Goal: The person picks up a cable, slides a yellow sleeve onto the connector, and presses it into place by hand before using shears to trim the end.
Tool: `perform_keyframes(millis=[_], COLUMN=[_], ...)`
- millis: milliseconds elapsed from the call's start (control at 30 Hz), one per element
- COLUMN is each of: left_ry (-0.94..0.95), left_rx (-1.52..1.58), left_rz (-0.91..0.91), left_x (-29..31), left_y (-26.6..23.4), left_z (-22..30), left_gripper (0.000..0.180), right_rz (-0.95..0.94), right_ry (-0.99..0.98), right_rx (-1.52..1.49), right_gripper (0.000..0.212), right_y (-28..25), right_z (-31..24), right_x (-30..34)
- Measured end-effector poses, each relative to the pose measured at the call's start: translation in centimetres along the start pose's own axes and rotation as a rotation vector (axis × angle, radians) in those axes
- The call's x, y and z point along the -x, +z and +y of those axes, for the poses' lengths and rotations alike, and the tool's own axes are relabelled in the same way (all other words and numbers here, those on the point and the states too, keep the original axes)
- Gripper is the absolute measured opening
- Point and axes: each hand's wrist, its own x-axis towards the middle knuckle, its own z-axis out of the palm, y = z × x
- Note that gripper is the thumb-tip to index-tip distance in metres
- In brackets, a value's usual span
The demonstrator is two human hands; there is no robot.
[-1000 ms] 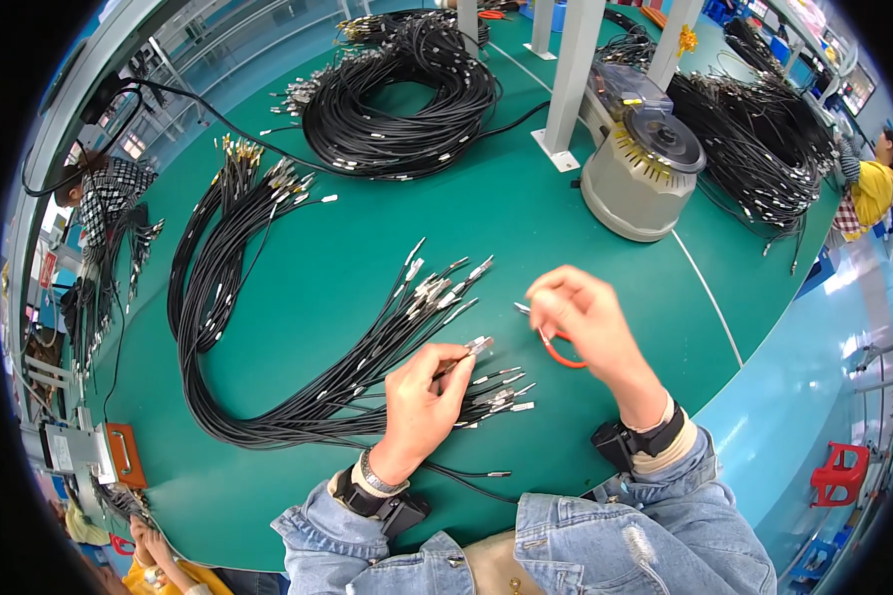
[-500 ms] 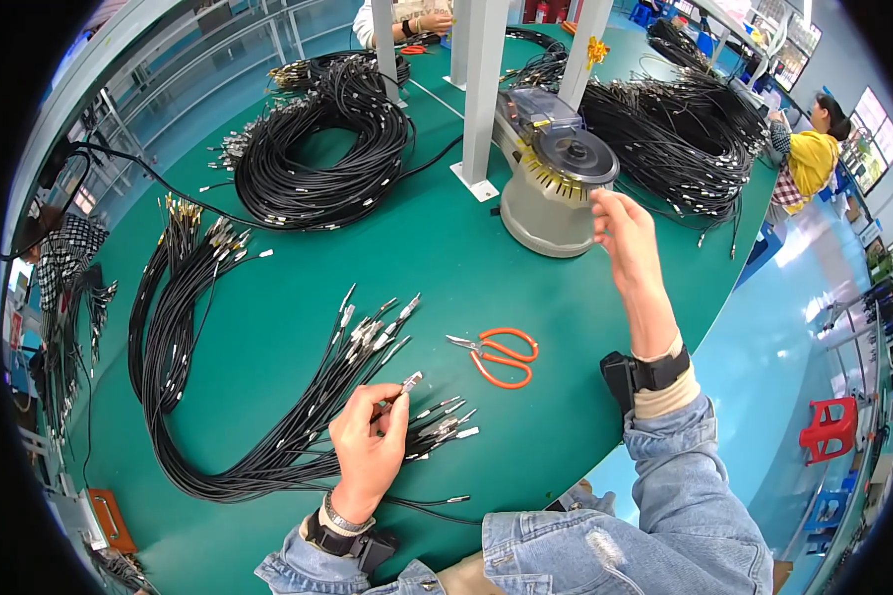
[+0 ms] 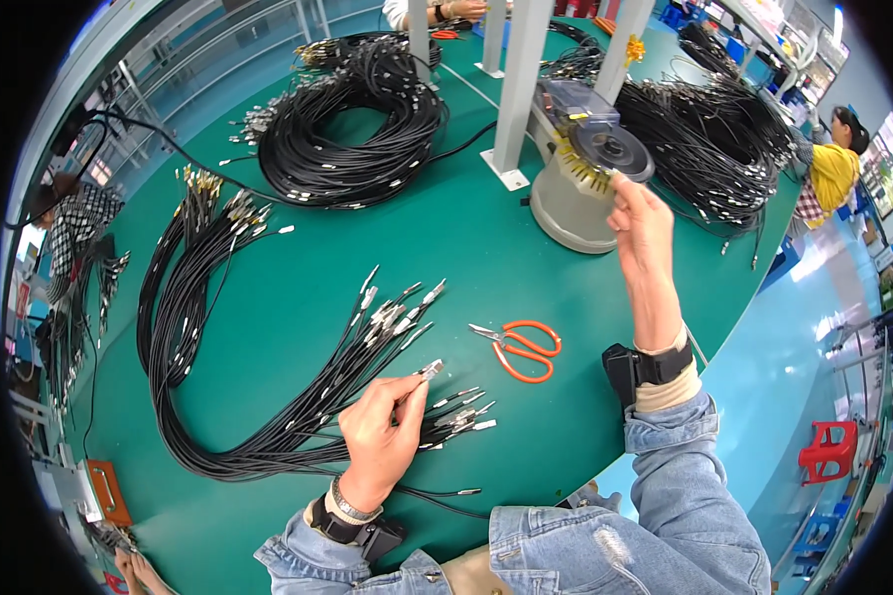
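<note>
Blue floor (image 3: 764, 397), glossy | green table (image 3: 278, 322), curved edge | black cables (image 3: 208, 461) bent across it | grey dispenser (image 3: 571, 206), further back | red stool (image 3: 829, 453) on the floor | right hand (image 3: 643, 223) narrowed at dispenser's rim, can't tell if holding | left hand (image 3: 382, 431) pinching pale connector (image 3: 432, 370) | orange scissors (image 3: 503, 339) between hands

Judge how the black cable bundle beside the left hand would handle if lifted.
The black cable bundle would probably sag and flex, since it lies bent in a broad curve. Its free ends near the left hand would likely splay, as they fan apart.
</note>
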Motion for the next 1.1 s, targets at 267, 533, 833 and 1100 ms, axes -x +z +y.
perform_keyframes(millis=[267, 533, 833, 1100], left_ry=[-0.088, -0.095, -0.086, -0.083], left_rx=[0.004, 0.055, 0.049, 0.054], left_rz=[-0.01, -0.014, -0.024, -0.037], left_x=[0.3, 0.3, 0.4, 0.5], left_y=[-0.8, -0.4, -0.5, -0.4], left_z=[0.1, 0.8, 0.7, 0.6], left_gripper=[0.011, 0.011, 0.011, 0.012], right_rz=[-0.549, -0.755, -0.714, -0.752], right_ry=[0.16, 0.338, 0.28, 0.329], right_rx=[0.135, 0.245, 0.299, 0.352], right_gripper=[0.007, 0.01, 0.012, 0.006], right_y=[5.4, 6.6, 6.7, 6.5], right_z=[-0.8, 3.6, 4.4, 4.2], right_x=[12.2, 18.2, 18.2, 18.0])
